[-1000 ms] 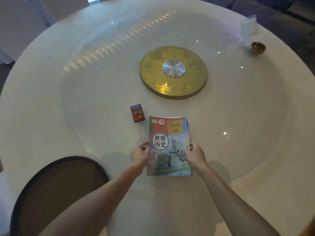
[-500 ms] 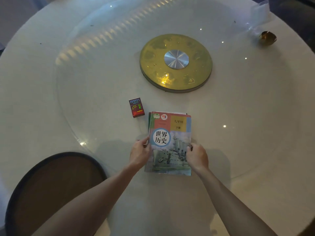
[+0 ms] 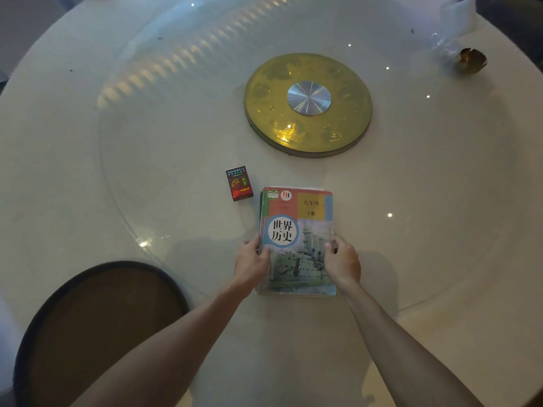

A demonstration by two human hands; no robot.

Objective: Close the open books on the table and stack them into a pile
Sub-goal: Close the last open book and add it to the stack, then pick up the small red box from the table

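Observation:
A pile of closed books [image 3: 296, 224] lies flat on the round white table [image 3: 88, 201], near its front edge. The top book shows a grey warship and a blue circle with Chinese characters. Edges of at least one other book peek out along its left and top sides. My left hand [image 3: 252, 264] presses against the pile's left edge, thumb on the cover. On the pile's right edge my right hand [image 3: 342, 263] grips the same way. Both hands hold the pile from its sides.
A small red box [image 3: 239, 183] lies just beyond the pile, to its left. A gold turntable hub [image 3: 308, 104] sits under the glass lazy Susan at the table's middle. A small brass object [image 3: 471, 60] is at the far right. A round brown chair seat [image 3: 97, 333] stands at lower left.
The pile and both hands have stayed almost still; the hands shifted slightly along its sides. The camera view has tilted a little, so everything sits lower and right of before.

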